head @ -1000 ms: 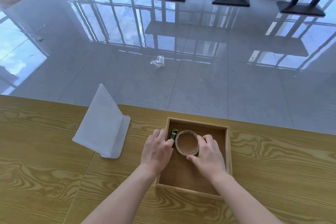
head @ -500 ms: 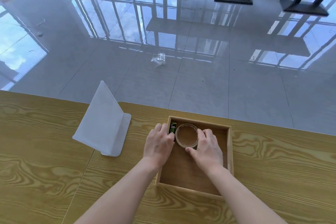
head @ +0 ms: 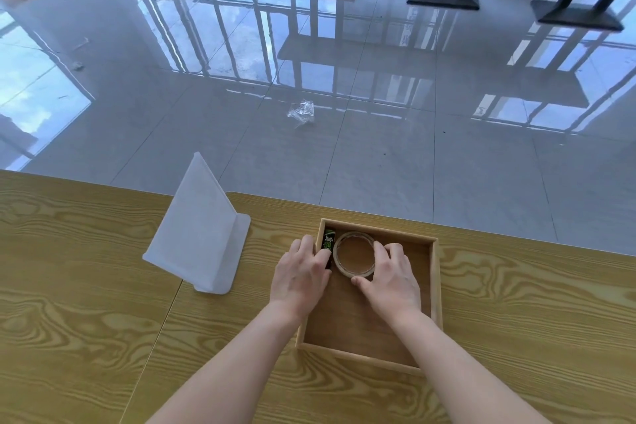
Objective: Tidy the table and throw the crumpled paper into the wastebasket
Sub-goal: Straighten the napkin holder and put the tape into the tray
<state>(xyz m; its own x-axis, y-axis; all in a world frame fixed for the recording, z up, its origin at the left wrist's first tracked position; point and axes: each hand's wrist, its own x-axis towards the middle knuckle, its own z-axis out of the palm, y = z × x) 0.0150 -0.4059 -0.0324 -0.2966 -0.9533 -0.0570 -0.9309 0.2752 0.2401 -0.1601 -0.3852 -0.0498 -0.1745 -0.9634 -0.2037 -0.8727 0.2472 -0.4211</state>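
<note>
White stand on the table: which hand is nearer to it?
Left. The left hand is at the wooden tray's left edge, the side facing the white stand; the right hand is further right, inside the tray.

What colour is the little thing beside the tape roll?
Black with green and white print. The small packet shows best in the head view, inside the wooden tray.

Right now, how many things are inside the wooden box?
2. A round clear tape roll sits in the square wooden tray's far-left corner, and a small green-and-black packet lies against its left wall. The hands may hide something smaller.
</note>
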